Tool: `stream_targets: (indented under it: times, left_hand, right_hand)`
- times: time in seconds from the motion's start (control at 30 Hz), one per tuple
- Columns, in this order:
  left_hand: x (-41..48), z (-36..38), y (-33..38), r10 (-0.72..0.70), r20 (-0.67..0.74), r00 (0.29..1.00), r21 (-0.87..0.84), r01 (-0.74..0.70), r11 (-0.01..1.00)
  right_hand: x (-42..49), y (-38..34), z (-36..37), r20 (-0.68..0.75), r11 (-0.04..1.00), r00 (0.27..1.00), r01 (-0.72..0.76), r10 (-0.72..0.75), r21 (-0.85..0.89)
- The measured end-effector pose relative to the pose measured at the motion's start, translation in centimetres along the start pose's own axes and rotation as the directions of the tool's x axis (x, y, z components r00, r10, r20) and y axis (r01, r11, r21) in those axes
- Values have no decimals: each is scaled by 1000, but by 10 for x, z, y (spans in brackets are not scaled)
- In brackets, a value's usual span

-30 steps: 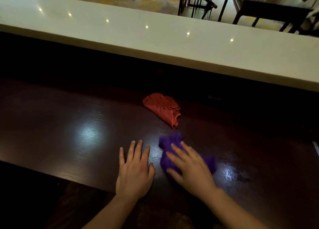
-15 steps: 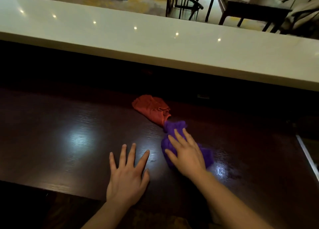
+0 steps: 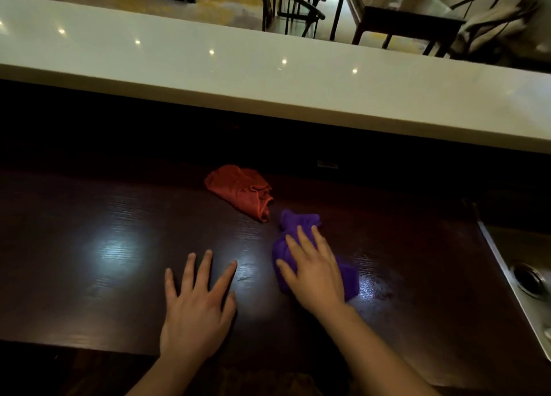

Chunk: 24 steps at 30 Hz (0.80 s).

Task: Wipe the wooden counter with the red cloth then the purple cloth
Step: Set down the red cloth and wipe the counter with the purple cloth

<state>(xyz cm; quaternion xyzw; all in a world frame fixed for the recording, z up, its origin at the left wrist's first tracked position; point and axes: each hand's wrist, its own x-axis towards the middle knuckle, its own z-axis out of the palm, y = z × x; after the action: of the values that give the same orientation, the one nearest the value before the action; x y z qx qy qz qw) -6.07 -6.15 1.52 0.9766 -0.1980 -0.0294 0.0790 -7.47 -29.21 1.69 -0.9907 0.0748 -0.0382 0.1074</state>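
Observation:
The dark wooden counter (image 3: 89, 246) runs across the lower half of the head view. A crumpled red cloth (image 3: 241, 190) lies loose on it near the back, with no hand on it. Just in front and to the right of it is the purple cloth (image 3: 298, 225), bunched up, its far tip close to the red cloth. My right hand (image 3: 313, 269) presses flat on the purple cloth, fingers spread and pointing away from me. My left hand (image 3: 196, 306) rests palm down on the bare wood, fingers apart, holding nothing.
A raised white bar top (image 3: 268, 76) runs along the far side, above a dark gap. A steel sink (image 3: 524, 279) with a drain sits at the right end of the counter. Chairs and tables (image 3: 298, 11) stand beyond the bar.
My right hand has pushed the purple cloth away from me, toward the red cloth, and a little to the right. The left hand stays flat on the wood.

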Motion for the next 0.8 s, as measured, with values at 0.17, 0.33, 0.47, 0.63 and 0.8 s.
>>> stream_targets:
  times: [0.17,0.33,0.47,0.63,0.8]
  left_hand:
    - [-1,-2,2,-11,1,1000,-2,11,1000]
    - [0,0,1,-7,6,1000,-6,8,1000]
    - [1,3,2,-7,11,1000,22,7,1000]
    - [-1,5,1,-15,52,999,38,13,999]
    - [-1,2,5,-1,38,999,50,0,999]
  right_hand:
    - [-19,-22,5,24,999,999,-44,44,19]
    - [-79,10,0,48,989,988,145,-146,8]
    - [-39,28,-11,20,997,997,-73,73,-2]
    - [-60,-18,1,-6,999,1000,-27,28,42]
    - [-119,38,-9,-17,1000,1000,-2,2,-13]
